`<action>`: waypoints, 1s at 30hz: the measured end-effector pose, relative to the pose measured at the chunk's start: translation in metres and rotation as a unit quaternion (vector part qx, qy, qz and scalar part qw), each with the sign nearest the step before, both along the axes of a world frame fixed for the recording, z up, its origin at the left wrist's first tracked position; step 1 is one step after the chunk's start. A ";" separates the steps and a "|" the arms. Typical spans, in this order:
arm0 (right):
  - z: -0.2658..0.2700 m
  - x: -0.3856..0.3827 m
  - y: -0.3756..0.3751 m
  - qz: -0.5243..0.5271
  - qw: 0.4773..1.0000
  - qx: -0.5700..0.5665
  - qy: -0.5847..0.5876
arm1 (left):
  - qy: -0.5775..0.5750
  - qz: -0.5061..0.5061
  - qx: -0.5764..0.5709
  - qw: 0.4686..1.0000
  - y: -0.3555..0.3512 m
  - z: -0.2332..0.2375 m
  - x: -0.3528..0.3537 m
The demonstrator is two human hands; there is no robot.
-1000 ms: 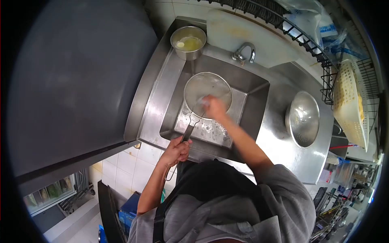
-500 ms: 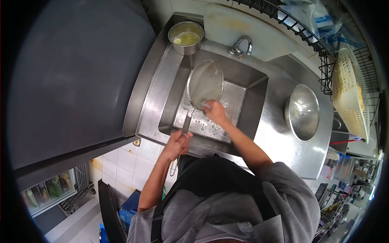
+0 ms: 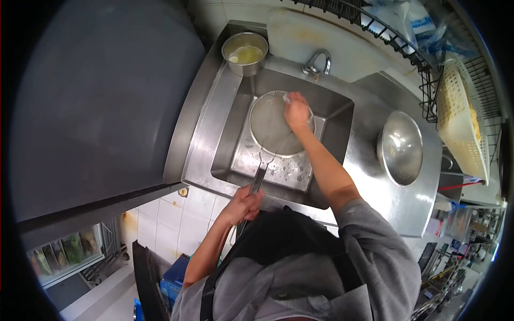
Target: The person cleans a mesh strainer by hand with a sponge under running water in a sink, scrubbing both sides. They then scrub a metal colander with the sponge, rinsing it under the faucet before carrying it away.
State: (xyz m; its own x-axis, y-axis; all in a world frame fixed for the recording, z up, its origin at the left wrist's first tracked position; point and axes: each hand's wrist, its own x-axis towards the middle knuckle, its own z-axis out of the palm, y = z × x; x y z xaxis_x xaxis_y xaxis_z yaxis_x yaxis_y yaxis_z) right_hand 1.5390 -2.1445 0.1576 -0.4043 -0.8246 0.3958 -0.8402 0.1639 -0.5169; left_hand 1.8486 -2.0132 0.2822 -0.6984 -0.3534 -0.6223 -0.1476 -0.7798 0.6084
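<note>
Left hand [image 3: 243, 206]: clamped round the long handle of the round steel wire-mesh strainer [image 3: 270, 125], at the near sink edge.
Strainer: held over the stainless-steel sink basin [image 3: 225, 139].
Right hand [image 3: 297, 112]: fingers closed on a small pale pad [image 3: 287, 99], pressed at the strainer's far rim.
Risk, judged: the wet handle could twist in the grip; hard pressing could dent the mesh.

Round fine-mesh metal strainer [image 3: 270, 131], open side up, roughly level, wet. Its long thin handle runs back into the left hand [image 3: 245, 206]; the right hand [image 3: 297, 111] rests inside the bowl at the far rim.
</note>
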 end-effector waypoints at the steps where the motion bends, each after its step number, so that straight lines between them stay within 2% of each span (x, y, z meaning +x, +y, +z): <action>1: -0.012 0.020 0.014 0.052 0.997 0.007 -0.052 | -0.005 0.005 0.012 1.000 0.002 0.001 0.004; 3: -0.009 0.067 0.026 0.164 0.977 0.004 -0.139 | 0.001 0.021 0.017 1.000 -0.009 0.000 0.005; 7: -0.016 -0.010 0.026 0.064 0.995 0.075 -0.006 | -0.002 0.037 0.039 0.999 -0.002 -0.002 0.016; 10: -0.016 -0.003 0.044 -0.040 0.972 0.189 -0.136 | -0.008 0.048 -0.055 0.997 0.000 -0.015 0.010; 12: -0.030 0.049 0.082 0.020 0.979 0.122 -0.162 | -0.011 0.056 -0.102 0.993 -0.012 -0.040 0.007; 15: -0.071 0.032 0.101 0.028 0.992 0.120 -0.038 | -0.017 0.020 -0.032 0.999 -0.018 -0.026 0.016; 16: -0.066 0.000 0.098 -0.015 0.982 0.175 -0.069 | -0.005 0.017 -0.037 0.999 -0.014 -0.025 0.017; 19: -0.052 -0.005 0.097 -0.024 0.971 0.207 -0.116 | -0.009 0.017 -0.060 0.998 -0.008 -0.024 -0.005; 21: -0.055 0.053 0.113 0.025 0.977 0.116 -0.177 | -0.010 0.017 -0.063 0.998 -0.019 -0.034 -0.006; 23: -0.059 0.049 0.113 0.057 0.975 0.176 -0.125 | -0.012 0.021 -0.016 1.000 -0.027 -0.037 0.010; 25: -0.052 0.002 0.086 -0.076 0.977 0.166 -0.111 | -0.008 0.003 0.012 1.000 -0.024 -0.032 0.013; 27: -0.048 -0.020 0.048 -0.104 0.986 0.087 -0.097 | 0.001 -0.021 0.012 1.000 -0.015 -0.028 0.000; 28: -0.043 -0.025 0.039 -0.119 0.988 0.045 -0.089 | 0.004 -0.011 0.048 0.999 -0.013 -0.035 -0.007; 30: -0.031 0.024 0.024 0.006 0.994 -0.018 -0.104 | 0.006 -0.040 0.052 0.998 -0.009 -0.038 -0.015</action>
State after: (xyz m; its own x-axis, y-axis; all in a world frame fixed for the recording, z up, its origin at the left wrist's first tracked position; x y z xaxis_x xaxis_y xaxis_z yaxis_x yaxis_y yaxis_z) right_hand 1.5632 -2.1207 0.1263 -0.4700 -0.8171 0.3339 -0.7165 0.1322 -0.6849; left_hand 1.8338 -2.0218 0.2442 -0.7300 -0.2304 -0.6434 -0.2045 -0.8246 0.5274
